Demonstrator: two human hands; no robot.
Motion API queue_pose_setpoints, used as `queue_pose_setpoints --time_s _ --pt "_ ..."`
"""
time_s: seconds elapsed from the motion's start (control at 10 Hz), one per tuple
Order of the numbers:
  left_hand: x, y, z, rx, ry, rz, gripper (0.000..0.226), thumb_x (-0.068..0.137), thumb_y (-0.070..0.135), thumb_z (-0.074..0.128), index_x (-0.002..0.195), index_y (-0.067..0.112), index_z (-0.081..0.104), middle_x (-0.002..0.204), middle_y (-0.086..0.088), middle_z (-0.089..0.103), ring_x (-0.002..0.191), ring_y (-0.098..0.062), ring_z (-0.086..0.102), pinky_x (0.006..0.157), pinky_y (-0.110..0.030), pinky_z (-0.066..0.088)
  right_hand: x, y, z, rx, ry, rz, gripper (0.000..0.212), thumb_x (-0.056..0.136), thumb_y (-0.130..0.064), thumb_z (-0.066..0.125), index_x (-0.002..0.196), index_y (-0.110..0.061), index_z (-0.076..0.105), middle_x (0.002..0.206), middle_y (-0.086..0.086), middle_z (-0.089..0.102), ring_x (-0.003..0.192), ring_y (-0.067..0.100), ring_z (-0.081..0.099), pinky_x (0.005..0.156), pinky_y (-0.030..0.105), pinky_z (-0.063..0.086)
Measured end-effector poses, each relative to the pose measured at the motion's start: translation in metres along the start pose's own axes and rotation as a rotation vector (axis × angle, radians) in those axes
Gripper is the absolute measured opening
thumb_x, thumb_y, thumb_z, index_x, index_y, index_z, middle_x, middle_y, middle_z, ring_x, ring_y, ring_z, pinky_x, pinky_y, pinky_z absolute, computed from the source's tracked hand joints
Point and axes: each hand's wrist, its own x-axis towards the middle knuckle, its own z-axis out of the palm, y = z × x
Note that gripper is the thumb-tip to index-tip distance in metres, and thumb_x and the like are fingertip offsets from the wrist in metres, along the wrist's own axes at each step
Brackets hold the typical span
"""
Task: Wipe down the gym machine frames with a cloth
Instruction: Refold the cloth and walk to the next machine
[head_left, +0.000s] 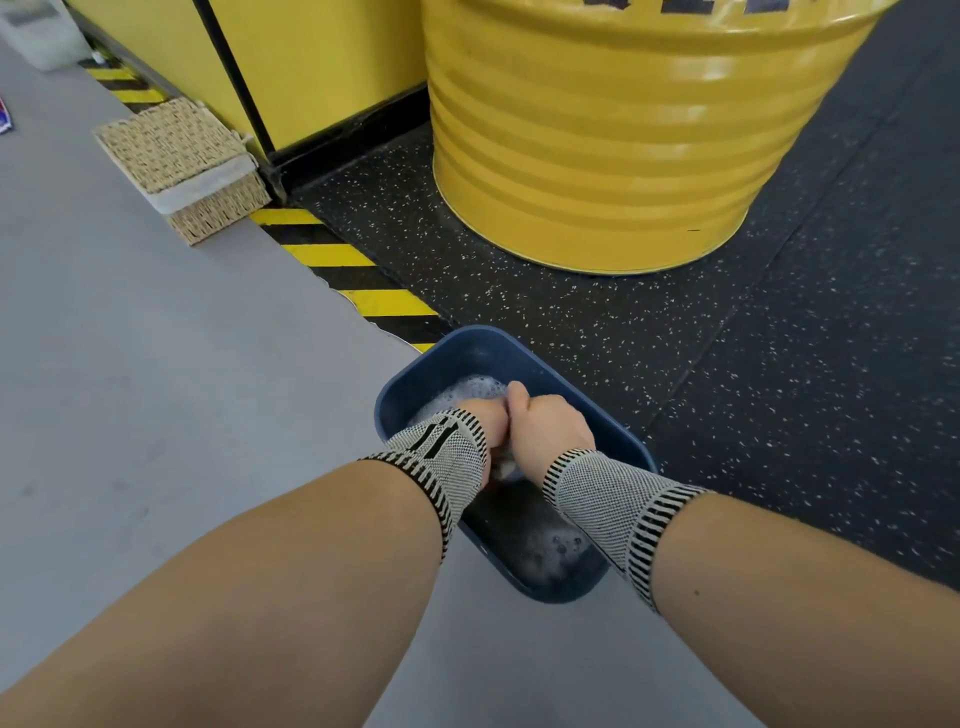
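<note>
A dark blue plastic basin (631, 447) holding soapy, foamy water stands on the floor at the edge of the grey surface. Both my hands are down inside it, pressed together. My left hand (480, 418) and my right hand (545, 428) are curled round a wet cloth (505, 467), of which only a small pale bit shows between the wrists. Each wrist wears a grey knitted band with black stripes. No gym machine frame is in view.
A large yellow ribbed metal drum (613, 135) stands on the black speckled rubber floor (779, 364) beyond the basin. A woven basket (182, 166) sits on the grey floor (156, 389) at the left, by yellow-and-black hazard tape (358, 280) and a yellow wall (311, 62).
</note>
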Motion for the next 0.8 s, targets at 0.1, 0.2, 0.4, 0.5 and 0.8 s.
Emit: queue_pose_setpoints --time_s 0.1,0.2,0.4,0.5,0.8 --pt "0.0 0.006 -0.001 0.108 0.073 -0.016 0.044 0.105 0.018 0.027 0.143 -0.003 0.037 0.145 -0.019 0.043 0.129 -0.029 0.046 0.097 -0.027 0.041 0.001 0.01 0.008 -0.133 -0.251 0.052 0.031 0.101 -0.016 0.037 0.128 -0.006 0.05 0.124 0.016 0.058 0.112 0.031 0.057 0.091 0.039 0.047" --pt "0.003 0.008 -0.004 0.393 0.117 0.0 0.045 0.101 0.009 0.041 0.144 0.0 0.036 0.148 -0.018 0.039 0.136 -0.032 0.038 0.111 -0.036 0.03 -0.011 0.016 0.023 -0.341 -0.516 0.066 0.03 0.1 -0.014 0.044 0.123 -0.001 0.057 0.122 0.014 0.06 0.112 0.028 0.059 0.091 0.034 0.047" --pt "0.005 0.001 -0.006 0.43 0.021 -0.006 0.048 0.098 0.003 0.046 0.144 -0.003 0.034 0.147 -0.021 0.039 0.135 -0.034 0.039 0.111 -0.037 0.033 0.001 0.017 0.009 -0.208 -0.317 0.157 0.029 0.098 -0.015 0.048 0.122 -0.001 0.054 0.121 0.015 0.058 0.11 0.028 0.058 0.09 0.036 0.048" --pt "-0.007 -0.002 -0.004 0.342 -0.102 0.048 0.041 0.102 0.007 0.036 0.142 -0.002 0.04 0.141 -0.021 0.047 0.13 -0.038 0.045 0.1 -0.039 0.046 -0.003 0.005 -0.008 0.25 -0.08 0.064 0.029 0.102 -0.018 0.035 0.107 -0.001 0.058 0.11 0.018 0.059 0.106 0.033 0.055 0.088 0.035 0.042" --pt "-0.008 -0.004 -0.002 -0.039 -0.069 -0.033 0.034 0.1 0.028 0.048 0.07 0.012 0.051 0.07 -0.002 0.049 0.06 -0.01 0.045 0.052 -0.017 0.038 -0.013 -0.01 -0.006 0.412 0.088 -0.027 0.047 0.103 -0.039 0.027 0.088 -0.01 0.06 0.089 0.005 0.059 0.086 0.021 0.055 0.08 0.027 0.039"
